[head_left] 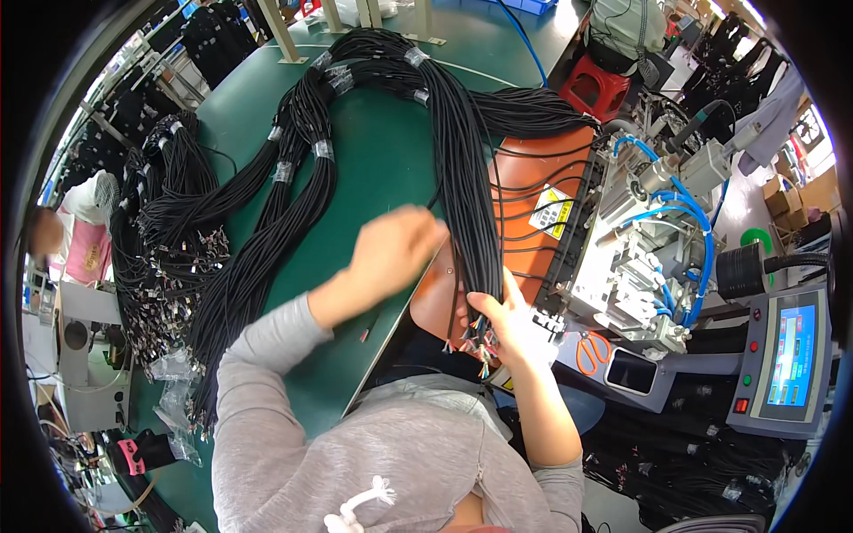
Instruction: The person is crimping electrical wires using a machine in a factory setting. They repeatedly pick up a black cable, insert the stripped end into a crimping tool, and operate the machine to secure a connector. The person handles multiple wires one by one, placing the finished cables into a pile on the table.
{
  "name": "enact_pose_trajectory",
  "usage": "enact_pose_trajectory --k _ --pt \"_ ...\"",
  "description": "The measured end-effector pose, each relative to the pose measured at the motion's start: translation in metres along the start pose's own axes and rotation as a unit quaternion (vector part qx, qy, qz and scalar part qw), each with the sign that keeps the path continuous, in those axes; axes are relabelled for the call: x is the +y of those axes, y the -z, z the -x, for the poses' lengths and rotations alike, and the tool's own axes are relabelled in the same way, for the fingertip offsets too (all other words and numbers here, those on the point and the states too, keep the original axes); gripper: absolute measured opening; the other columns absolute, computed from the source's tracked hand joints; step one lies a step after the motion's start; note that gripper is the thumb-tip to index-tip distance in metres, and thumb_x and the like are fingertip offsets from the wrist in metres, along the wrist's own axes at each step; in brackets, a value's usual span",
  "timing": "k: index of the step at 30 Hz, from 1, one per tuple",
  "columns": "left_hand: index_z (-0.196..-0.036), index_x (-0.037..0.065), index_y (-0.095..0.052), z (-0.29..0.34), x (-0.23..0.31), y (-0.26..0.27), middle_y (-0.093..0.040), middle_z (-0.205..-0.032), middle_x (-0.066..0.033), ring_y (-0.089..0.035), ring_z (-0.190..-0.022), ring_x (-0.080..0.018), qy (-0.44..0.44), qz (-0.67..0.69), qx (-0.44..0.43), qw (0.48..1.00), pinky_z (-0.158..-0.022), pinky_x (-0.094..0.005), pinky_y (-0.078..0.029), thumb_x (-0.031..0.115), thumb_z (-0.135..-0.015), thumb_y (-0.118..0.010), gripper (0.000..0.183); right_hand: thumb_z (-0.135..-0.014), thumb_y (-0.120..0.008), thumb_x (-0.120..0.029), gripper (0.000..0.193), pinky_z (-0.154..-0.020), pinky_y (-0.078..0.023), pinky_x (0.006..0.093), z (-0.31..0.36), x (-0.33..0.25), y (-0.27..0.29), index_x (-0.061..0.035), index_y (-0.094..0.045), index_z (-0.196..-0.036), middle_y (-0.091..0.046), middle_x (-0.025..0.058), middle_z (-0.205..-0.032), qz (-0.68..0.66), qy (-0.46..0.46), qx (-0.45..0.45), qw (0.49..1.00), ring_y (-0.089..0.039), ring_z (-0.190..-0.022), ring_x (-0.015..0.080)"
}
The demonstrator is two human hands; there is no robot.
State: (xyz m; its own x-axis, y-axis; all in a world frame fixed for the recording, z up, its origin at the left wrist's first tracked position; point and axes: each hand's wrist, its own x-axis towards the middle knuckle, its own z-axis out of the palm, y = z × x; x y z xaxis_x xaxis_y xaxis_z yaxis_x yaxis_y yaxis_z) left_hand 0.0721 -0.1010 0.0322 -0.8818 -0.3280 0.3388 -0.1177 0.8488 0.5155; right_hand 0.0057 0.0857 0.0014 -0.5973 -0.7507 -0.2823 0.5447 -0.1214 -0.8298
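Observation:
A thick bundle of black cables [462,178] runs down from the far part of the green table toward me. My right hand [505,322] is closed around its near end, where stripped ends with coloured wires [480,346] stick out below the fingers. My left hand [391,253] hovers over the green table just left of the bundle; its fingers are smeared by motion, so I cannot make out whether it holds anything. Single black cables lie across an orange panel [524,169] beside the bundle on the right.
More tied cable bundles [267,266] lie on the green table [378,160] at left. On the right stands a metal machine [622,258] with blue air hoses [706,258]. Nearby are orange-handled scissors [593,353] and a control screen [789,355]. A red stool [593,87] stands behind.

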Motion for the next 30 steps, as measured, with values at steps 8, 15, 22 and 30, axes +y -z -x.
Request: enact_pose_trajectory --k 8,15,22,30 --pt "-0.129 -0.010 -0.040 -0.093 -0.114 -0.044 -0.051 -0.127 -0.0192 -0.051 -0.115 -0.0254 0.273 0.407 0.047 0.870 -0.098 -0.0331 -0.039 0.044 -0.092 -0.050 0.066 -0.086 -0.058 -0.042 0.053 -0.072 -0.048 0.0466 0.014 -0.018 -0.034 0.0059 -0.055 -0.109 -0.061 0.0302 -0.081 0.562 -0.009 -0.210 0.800 -0.061 -0.078 0.0447" --pt "-0.112 -0.007 -0.055 -0.134 -0.108 -0.017 -0.065 -0.100 -0.0152 -0.066 -0.083 -0.0253 0.345 0.557 -0.126 0.745 -0.073 -0.0369 -0.056 0.021 -0.080 -0.072 0.046 -0.087 -0.059 -0.033 0.044 -0.074 -0.049 0.0415 -0.075 -0.007 -0.025 0.0071 -0.056 -0.105 -0.063 0.0244 -0.093 0.452 0.179 0.059 0.872 -0.064 -0.084 0.0346" --pt "-0.109 0.003 -0.054 -0.126 -0.098 -0.027 -0.063 -0.093 -0.0066 -0.064 -0.080 -0.0197 0.278 0.625 -0.139 0.716 -0.070 -0.0336 -0.055 0.030 -0.087 -0.064 0.035 -0.082 -0.069 -0.023 0.045 -0.072 -0.050 0.0300 -0.137 -0.011 -0.058 0.0099 -0.054 -0.107 -0.064 0.0145 -0.093 0.068 0.035 0.020 0.997 -0.063 -0.082 0.0193" --pt "-0.109 -0.002 -0.053 -0.099 -0.099 0.001 -0.064 -0.094 -0.0082 -0.064 -0.077 -0.0184 0.305 0.544 -0.207 0.754 -0.064 -0.0298 -0.054 0.015 -0.083 -0.068 0.035 -0.081 -0.062 -0.005 0.024 -0.064 -0.054 0.0296 -0.150 -0.001 -0.046 0.0090 -0.053 -0.099 -0.064 0.0182 -0.087 0.003 0.067 0.065 0.996 -0.065 -0.074 0.0219"
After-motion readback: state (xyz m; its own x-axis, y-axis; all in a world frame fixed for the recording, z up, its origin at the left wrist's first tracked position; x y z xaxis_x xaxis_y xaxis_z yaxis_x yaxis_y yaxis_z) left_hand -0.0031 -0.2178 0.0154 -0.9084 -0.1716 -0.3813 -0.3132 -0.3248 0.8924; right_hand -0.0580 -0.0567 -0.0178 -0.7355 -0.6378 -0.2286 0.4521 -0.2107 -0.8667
